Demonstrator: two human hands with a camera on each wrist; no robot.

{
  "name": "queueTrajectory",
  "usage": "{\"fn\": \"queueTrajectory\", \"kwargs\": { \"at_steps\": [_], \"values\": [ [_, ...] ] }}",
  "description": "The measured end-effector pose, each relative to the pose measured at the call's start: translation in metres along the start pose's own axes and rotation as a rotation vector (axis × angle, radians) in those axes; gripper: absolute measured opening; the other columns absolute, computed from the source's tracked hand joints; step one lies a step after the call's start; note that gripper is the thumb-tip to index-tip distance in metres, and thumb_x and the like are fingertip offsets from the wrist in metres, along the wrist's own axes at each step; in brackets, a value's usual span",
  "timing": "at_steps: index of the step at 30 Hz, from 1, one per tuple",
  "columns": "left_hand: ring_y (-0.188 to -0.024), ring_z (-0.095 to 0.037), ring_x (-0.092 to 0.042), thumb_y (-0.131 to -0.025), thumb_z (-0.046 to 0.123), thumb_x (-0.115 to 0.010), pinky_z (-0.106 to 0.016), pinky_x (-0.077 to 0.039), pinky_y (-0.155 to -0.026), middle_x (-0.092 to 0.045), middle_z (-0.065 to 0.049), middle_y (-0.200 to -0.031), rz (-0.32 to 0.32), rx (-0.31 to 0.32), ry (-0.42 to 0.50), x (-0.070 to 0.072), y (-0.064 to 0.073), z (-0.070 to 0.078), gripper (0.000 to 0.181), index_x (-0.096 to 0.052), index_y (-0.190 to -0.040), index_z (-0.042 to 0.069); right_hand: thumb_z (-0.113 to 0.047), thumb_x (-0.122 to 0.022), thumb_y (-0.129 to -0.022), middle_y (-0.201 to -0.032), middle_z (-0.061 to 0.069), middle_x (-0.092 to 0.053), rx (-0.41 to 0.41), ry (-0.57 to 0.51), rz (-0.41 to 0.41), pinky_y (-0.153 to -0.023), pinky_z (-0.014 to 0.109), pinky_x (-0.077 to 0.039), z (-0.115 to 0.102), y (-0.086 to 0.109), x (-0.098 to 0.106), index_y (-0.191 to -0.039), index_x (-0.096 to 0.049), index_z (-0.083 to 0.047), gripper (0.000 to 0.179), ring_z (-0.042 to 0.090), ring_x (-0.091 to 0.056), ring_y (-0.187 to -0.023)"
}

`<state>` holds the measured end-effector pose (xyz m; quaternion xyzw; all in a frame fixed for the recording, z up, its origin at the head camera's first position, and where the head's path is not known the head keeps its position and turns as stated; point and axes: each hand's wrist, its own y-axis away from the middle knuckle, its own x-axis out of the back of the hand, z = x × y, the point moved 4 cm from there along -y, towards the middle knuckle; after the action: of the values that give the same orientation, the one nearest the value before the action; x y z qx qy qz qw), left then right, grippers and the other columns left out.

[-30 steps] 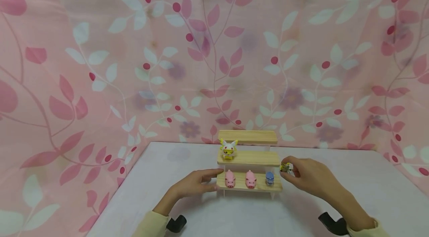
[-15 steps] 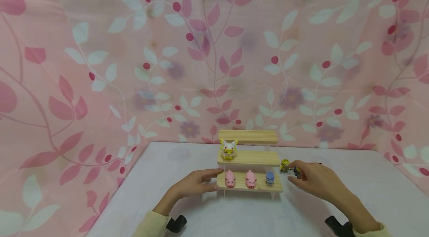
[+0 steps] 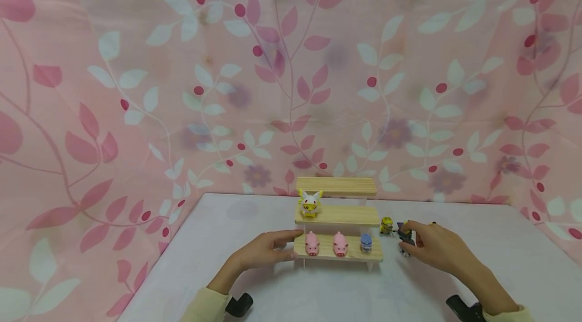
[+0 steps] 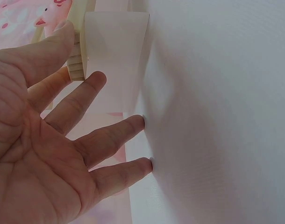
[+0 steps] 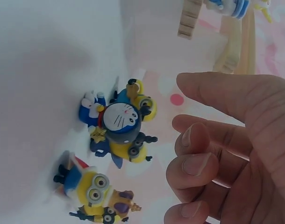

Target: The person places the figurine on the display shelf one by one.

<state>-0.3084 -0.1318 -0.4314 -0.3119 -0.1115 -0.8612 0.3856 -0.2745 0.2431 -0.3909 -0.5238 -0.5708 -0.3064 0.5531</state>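
My left hand [image 3: 262, 251] holds the left end of a three-tier wooden display shelf [image 3: 347, 216], thumb and index finger at the lowest board's edges. Its other fingers are spread, tips close to the tabletop. On the right, my right hand [image 3: 438, 246] hovers with loosely bent fingers around a blue cat figurine [image 5: 121, 122] with a dark cap; in the right wrist view a gap shows between them. Yellow minion figurines crowd that cat on both sides; one minion [image 3: 386, 225] stands by the shelf's right end. A crowned minion [image 5: 93, 189] stands nearer the wrist.
Two pink pig figurines [image 3: 340, 244] and a small blue figurine [image 3: 366, 242] sit on the lowest board. A yellow figurine with a white hood [image 3: 310, 203] sits at the middle board's left. Behind the white table [image 3: 254, 211] hangs a pink leaf-patterned curtain [image 3: 291, 84].
My right hand has let go of the yellow minion beside the shelf and shifted right to the blue cat figurine, uncovering both. My left hand stays at the shelf.
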Motion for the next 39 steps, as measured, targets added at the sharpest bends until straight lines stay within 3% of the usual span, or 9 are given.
{"fn": "queueTrajectory", "kwargs": {
  "at_steps": [9,29,39],
  "values": [
    [-0.122,-0.028,-0.047,-0.09,0.035,-0.062,-0.044,-0.039,-0.099,-0.044,0.004,-0.139,0.003,-0.008,-0.016,0.0,0.0,0.0,0.055,-0.044,-0.14,0.021,-0.032,-0.073,-0.079,-0.062,-0.008,-0.044,-0.052,-0.037,-0.046,-0.042,0.026,-0.033,0.009,-0.003,-0.008,-0.105,-0.065,-0.016,0.032,0.01,-0.039,-0.05],
    [-0.12,-0.033,-0.048,-0.089,0.036,-0.062,-0.046,-0.04,-0.098,-0.045,0.004,-0.139,0.003,0.011,-0.024,0.001,0.0,0.001,0.055,-0.045,-0.139,0.023,-0.037,-0.072,-0.079,-0.065,-0.002,-0.047,-0.144,-0.038,-0.14,-0.045,0.029,-0.035,0.026,-0.009,-0.02,-0.107,-0.063,-0.011,0.04,0.015,-0.042,-0.055],
    [-0.121,-0.036,-0.047,-0.089,0.036,-0.062,-0.049,-0.039,-0.098,-0.044,0.004,-0.14,0.002,0.012,-0.007,0.0,0.0,0.0,0.055,-0.044,-0.14,0.022,-0.039,-0.073,-0.077,-0.064,-0.001,-0.049,-0.177,0.005,-0.173,-0.045,0.029,-0.037,0.025,-0.008,-0.019,-0.109,-0.064,-0.006,0.047,0.015,-0.044,-0.056]
  ]
}}
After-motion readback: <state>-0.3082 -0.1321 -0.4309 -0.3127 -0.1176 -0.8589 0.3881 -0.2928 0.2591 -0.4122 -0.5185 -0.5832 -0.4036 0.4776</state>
